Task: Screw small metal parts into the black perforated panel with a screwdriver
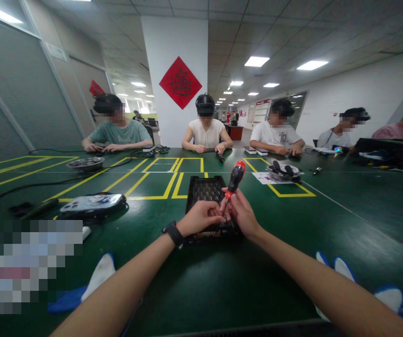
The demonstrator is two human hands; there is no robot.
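My right hand (242, 213) is closed around a red and black screwdriver (235, 178), whose handle points up and away from me. My left hand (200, 216) is pinched shut at the screwdriver's lower end, fingertips meeting those of the right hand; what it pinches is too small to make out. Both hands hover over a black ridged tray (205, 192) lying on the green table (222, 281). A black watch (173, 233) sits on my left wrist.
A phone on a black stand (94, 204) lies to the left, with cables (29, 185) beyond it. Blue and white gloves (96, 281) (363, 288) lie near the front edge. Metal bowls (85, 163) (281, 172) stand further back. Several people sit along the far side.
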